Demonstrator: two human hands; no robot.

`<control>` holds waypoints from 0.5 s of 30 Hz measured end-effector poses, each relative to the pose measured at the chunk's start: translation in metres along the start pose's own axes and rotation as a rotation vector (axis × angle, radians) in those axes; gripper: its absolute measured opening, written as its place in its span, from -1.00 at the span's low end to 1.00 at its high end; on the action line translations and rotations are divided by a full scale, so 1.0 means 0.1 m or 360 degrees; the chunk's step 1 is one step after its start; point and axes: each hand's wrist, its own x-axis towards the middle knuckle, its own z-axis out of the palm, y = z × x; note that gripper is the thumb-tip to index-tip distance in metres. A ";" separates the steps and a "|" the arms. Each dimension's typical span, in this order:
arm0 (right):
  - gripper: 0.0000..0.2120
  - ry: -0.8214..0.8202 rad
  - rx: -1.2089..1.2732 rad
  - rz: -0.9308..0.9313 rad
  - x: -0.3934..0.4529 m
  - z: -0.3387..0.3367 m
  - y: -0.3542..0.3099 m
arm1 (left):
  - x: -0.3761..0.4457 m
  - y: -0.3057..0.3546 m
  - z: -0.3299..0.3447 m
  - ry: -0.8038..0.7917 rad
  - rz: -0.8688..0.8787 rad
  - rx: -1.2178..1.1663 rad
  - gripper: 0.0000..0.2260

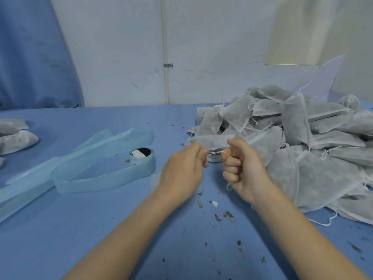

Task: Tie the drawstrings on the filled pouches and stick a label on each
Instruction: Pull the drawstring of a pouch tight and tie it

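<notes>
Clearly both fists, left hand (184,164) and right hand (241,168), pinched the drawstring (216,152) taut before the pouch (214,143), just beside the pile (302,138); jerking harder might snap it

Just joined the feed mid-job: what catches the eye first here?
Two hands, left and right, pull a drawstring taut at centre, a pouch just behind them. A big heap of pouches fills the right; a label roll trails pale blue backing tape leftward.
</notes>
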 end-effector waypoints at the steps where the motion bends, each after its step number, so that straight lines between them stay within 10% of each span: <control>1: -0.63 -0.0086 0.0267 0.0108 -0.01 0.03 0.03 | -0.01 0.00 0.03 0.0030 -0.0060 -0.0104 -0.77; 8: -0.73 -0.0322 0.0717 0.0125 -0.05 0.12 0.18 | -0.08 0.03 0.05 0.0397 -0.0350 -0.0707 -0.90; 15: -0.54 -0.0452 -0.0143 0.0003 -0.03 0.12 0.21 | -0.12 -0.01 0.09 0.0383 -0.0386 -0.0726 -0.89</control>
